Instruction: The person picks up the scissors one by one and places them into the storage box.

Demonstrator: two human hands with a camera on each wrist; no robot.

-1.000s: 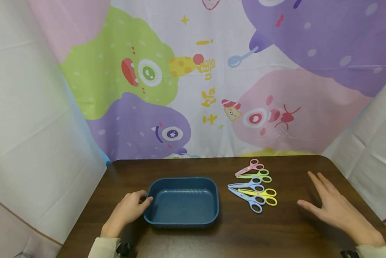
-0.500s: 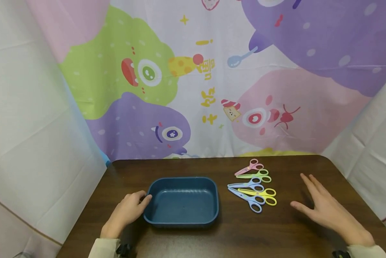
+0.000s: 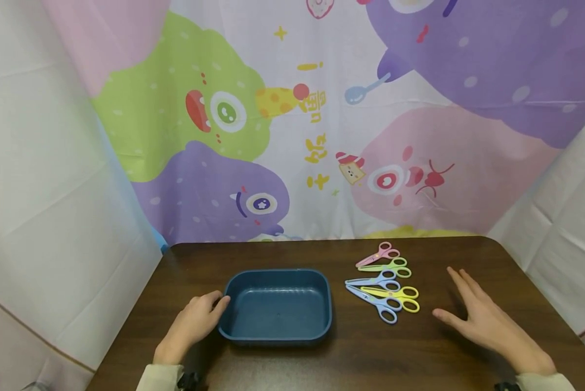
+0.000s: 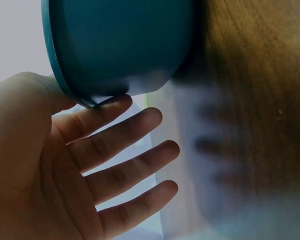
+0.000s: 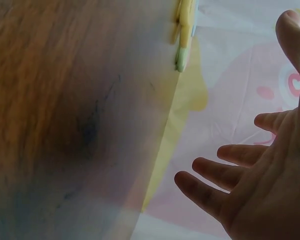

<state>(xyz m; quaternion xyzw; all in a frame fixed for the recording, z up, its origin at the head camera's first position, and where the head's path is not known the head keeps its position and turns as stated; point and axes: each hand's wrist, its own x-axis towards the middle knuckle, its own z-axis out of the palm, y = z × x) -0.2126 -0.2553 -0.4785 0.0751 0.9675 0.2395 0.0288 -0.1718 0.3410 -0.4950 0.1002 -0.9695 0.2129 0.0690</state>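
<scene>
A dark blue rectangular plastic box (image 3: 277,278) with nothing inside stands left of centre on the table. At its left end, my left hand (image 3: 192,325) pinches the rim, thumb over the top and index finger against the outer wall; the other fingers extend below it in the left wrist view. Right of the box lie several small scissors: pink (image 3: 383,253), green (image 3: 392,265), yellow (image 3: 396,294) and two blue pairs, one being the lower blue scissors (image 3: 383,302). My right hand (image 3: 488,328), fingers spread and holding nothing, hovers to the right of the scissors, touching none.
The dark brown wooden table (image 3: 272,372) ends at a printed cartoon curtain (image 3: 321,212) behind it. White cloth (image 3: 67,179) hangs on the left, and more on the right. The scissors overlap in part, handles pointing right.
My right hand has moved left, closer to the scissors, its fingers still spread. The left hand keeps its hold on the box, and the scissors lie as before.
</scene>
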